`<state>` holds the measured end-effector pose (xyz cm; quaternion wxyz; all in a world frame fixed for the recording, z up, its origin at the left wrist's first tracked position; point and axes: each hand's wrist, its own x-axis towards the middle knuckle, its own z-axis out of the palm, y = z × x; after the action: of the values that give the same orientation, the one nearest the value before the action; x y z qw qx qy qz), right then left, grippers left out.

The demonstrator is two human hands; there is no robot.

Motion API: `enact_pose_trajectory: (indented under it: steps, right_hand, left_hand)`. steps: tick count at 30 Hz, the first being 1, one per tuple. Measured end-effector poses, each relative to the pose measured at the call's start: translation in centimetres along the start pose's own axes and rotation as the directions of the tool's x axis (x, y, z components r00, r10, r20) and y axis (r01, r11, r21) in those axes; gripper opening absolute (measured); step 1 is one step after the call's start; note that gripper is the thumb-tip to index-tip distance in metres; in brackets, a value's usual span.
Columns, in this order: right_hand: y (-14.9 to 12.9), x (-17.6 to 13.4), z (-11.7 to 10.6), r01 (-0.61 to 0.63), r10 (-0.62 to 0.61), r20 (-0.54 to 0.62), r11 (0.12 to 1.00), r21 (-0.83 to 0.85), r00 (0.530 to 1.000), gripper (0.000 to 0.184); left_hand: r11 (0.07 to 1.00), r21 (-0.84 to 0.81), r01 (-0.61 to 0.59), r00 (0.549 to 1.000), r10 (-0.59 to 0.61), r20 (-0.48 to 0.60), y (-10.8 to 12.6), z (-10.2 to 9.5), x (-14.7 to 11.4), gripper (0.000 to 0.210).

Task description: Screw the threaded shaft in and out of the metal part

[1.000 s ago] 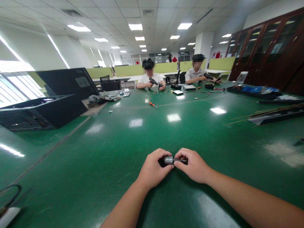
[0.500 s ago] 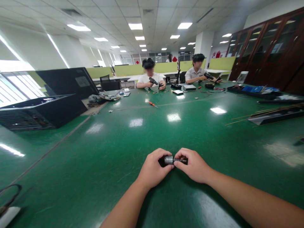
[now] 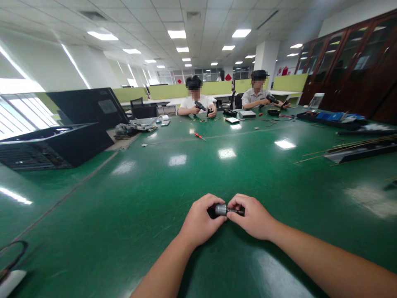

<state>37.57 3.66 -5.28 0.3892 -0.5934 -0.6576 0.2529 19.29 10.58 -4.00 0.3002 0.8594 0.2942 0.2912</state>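
Just above the green table, both hands meet at a small silver metal cylinder [image 3: 221, 210], which looks like a little motor. My left hand [image 3: 200, 219] is closed around its left end, where a dark part shows between thumb and fingers. From the cylinder's right end a thin, dark, ribbed shaft [image 3: 238, 211] sticks out, lying nearly level. The fingertips of my right hand [image 3: 252, 215] pinch this shaft close to the cylinder. Whether shaft and cylinder are one piece, I cannot tell, as fingers cover the joint.
A red screwdriver [image 3: 198, 135] lies farther up the green table [image 3: 149, 182]. Black computer casing [image 3: 56, 149] stands at left. Metal strips and thin rods [image 3: 356, 151] lie at right. Across the table, two people [image 3: 194, 103] hold power drills. A cable [image 3: 15, 256] sits at lower left.
Hardly anything differs. The cylinder and shaft have tilted or turned very slightly between my fingers, while both hands stay in the same place.
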Motion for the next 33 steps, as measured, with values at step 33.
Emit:
enact_pose_trajectory:
  steps: [33]
  right_hand:
    - [0.55, 0.38, -0.18, -0.091, 0.11, -0.095, 0.978, 0.186, 0.989, 0.017]
  left_hand:
    - [0.997, 0.04, 0.062, 0.992, -0.057, -0.116, -0.07, -0.28, 0.09, 0.026]
